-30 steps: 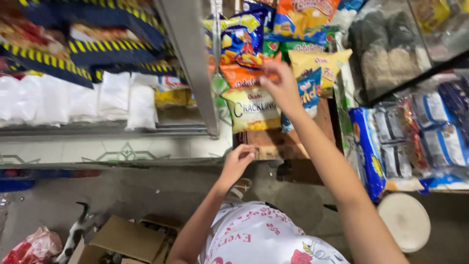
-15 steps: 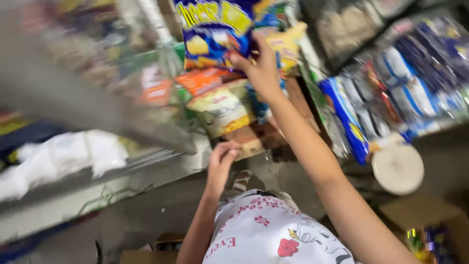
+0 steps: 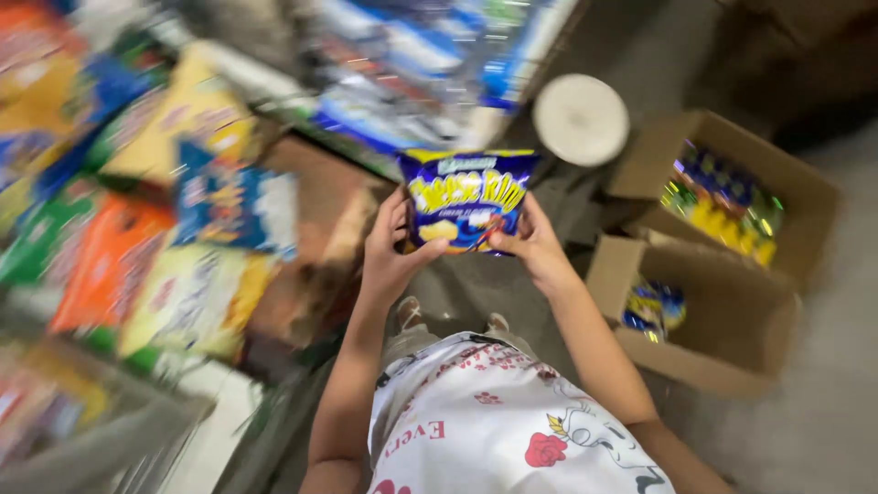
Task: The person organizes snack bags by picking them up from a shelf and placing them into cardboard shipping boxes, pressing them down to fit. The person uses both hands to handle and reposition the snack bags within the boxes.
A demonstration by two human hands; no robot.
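Two hands hold one snack bag [image 3: 467,198] in the middle of the view, a little above the centre. The bag is blue and purple with big yellow letters, and it stands upright with its front toward the camera. The left hand [image 3: 391,252] grips the bag at its 8 o'clock corner: the thumb lies on the front of the bag and the fingers [image 3: 395,212] go up along the left edge, partly curled, so the hand is half closed around the packet. The right hand [image 3: 530,245] grips the bag at its 4 o'clock corner; the thumb presses on the lower front and the other fingers are behind the bag, so I cannot tell how far they are bent. Both hands touch the bag, but they do not touch each other.

From the bag, at 9 o'clock, many snack packets [image 3: 146,229] lie on a shelf, orange, yellow, green and blue, all blurred. At 12 o'clock there are more blue packages [image 3: 412,64] on another shelf, also blurred. At 1 o'clock a round white stool [image 3: 581,119] stands on the floor, near the bag. At 3 o'clock an open cardboard box [image 3: 796,197] holds shiny coloured packets, and at 4 o'clock a second cardboard box [image 3: 732,338] holds only a few blue and yellow packets. The person's white printed shirt [image 3: 494,430] is at 6 o'clock.
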